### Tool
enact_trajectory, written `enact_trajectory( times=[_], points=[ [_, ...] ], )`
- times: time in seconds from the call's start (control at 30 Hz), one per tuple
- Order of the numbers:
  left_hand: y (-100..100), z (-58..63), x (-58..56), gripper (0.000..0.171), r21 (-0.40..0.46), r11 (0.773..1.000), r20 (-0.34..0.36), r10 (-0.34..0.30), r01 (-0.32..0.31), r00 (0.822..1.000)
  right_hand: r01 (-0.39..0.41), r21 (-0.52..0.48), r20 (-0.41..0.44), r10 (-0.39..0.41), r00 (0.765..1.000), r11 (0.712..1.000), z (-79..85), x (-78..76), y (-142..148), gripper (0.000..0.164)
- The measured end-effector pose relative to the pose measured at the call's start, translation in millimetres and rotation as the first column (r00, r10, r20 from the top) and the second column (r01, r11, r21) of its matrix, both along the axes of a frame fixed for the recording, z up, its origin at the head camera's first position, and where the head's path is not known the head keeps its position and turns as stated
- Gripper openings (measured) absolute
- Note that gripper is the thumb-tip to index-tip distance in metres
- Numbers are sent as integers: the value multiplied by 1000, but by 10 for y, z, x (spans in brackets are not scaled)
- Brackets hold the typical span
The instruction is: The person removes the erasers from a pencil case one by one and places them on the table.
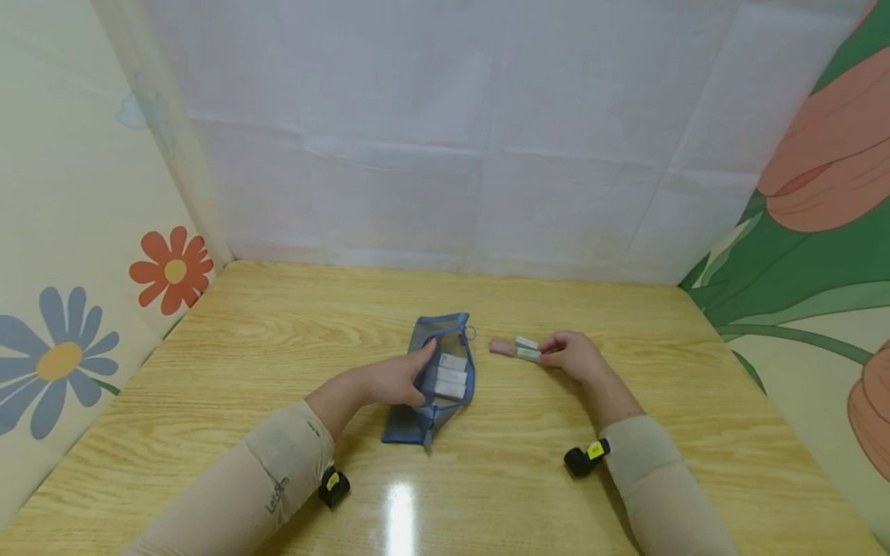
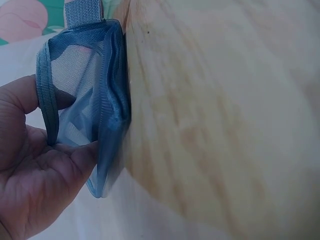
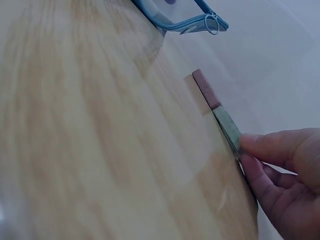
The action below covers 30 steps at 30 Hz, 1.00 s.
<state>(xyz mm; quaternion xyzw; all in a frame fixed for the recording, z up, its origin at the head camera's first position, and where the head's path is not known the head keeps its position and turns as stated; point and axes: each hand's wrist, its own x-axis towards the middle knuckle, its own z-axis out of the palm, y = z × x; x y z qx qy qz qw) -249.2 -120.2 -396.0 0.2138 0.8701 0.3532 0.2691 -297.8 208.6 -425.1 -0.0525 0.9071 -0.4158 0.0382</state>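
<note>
A blue mesh zip pouch (image 1: 409,432) lies on the table with its mouth spread wide. My left hand (image 1: 398,378) holds it by the opening, thumb and fingers hooked at the rim; in the left wrist view a fingertip shows behind the blue edging (image 2: 46,95). Several small white blocks (image 1: 452,376) sit inside the mesh. To the right of the pouch, my right hand (image 1: 572,357) pinches the near end of a slim pale green block (image 3: 227,126) between thumb and fingertips. A pink block (image 1: 502,347) lies end to end with it, and a whitish block (image 1: 526,341) lies just behind.
The wood-grain table (image 1: 278,309) runs back to a white cloth (image 1: 445,139). Flower-patterned panels (image 1: 62,232) stand on both sides. A ring pull (image 1: 470,333) hangs from the pouch's zip on the side facing the blocks.
</note>
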Motion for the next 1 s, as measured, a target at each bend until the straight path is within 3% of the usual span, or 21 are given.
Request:
enact_trajectory(
  times=[0.47,1.0],
  points=[
    [0,-6,-13,100,-5,1000,15,4,-4,1000,54,-82,48,-50,998,995,7,-12,26,22],
    [-2,-19,-18,101,9,1000,15,5,-5,1000,-101,-56,-8,101,995,993,262,84,-459,28]
  ],
)
